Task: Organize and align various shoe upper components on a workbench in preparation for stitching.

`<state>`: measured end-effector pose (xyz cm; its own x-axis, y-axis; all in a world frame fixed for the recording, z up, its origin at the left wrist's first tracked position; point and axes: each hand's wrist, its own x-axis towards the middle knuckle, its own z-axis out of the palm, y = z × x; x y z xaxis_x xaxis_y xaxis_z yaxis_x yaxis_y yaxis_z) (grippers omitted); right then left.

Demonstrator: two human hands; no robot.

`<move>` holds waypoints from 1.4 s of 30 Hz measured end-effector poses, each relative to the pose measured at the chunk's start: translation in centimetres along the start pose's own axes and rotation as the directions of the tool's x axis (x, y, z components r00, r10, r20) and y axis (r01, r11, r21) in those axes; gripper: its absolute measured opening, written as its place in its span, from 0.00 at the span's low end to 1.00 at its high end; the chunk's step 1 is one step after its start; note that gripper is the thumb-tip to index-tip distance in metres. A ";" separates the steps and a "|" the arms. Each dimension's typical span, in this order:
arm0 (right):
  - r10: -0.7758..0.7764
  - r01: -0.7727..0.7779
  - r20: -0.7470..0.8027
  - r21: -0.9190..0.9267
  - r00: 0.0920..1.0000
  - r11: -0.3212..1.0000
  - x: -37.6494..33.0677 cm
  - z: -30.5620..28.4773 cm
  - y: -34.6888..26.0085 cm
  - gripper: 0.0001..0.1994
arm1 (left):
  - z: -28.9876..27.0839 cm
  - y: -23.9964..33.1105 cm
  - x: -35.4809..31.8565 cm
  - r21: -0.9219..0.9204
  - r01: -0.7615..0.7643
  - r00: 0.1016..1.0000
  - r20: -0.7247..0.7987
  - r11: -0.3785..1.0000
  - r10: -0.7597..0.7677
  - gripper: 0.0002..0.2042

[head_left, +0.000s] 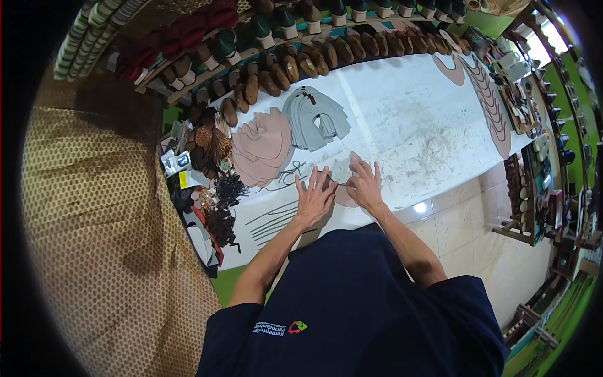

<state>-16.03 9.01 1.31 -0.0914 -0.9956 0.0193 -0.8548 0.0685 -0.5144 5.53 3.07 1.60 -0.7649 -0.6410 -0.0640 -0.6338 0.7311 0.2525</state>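
My left hand (pixel 314 200) rests low over the white table with its fingers spread. To its right, my right hand (pixel 366 188) is over a pinkish-brown flat cut piece (pixel 345 197), fingers apart and partly bent, their tips touching the piece. A short dark strip (pixel 341 184) runs between the fingertips of both hands; I cannot make out whether either pinches it. Several thin dark strips (pixel 271 225) lie side by side left of my left forearm. Just beyond my left hand lies a tangle of dark cord (pixel 290 176).
Pinkish cut pieces (pixel 259 143) and grey curved pieces (pixel 316 115) lie stacked beyond my hands. Wooden shoe lasts (pixel 304 64) line the far edge. Loose scraps and black bits (pixel 227 188) crowd the left end. More curved pieces (pixel 493 113) lie overlapped along the table's right end.
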 end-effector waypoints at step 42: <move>0.000 -0.004 -0.096 -0.043 0.995 0.999 -2.2 -2.0 1.7 0.18 | 2.1 4.3 -0.6 -0.015 0.176 0.982 -0.072 0.984 -0.176 0.24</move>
<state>-18.30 11.42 2.06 -0.1400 -0.9849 0.1016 -0.8757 0.0753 -0.4770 3.01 7.12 0.69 -0.6308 -0.7750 -0.0379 -0.7565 0.6034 0.2521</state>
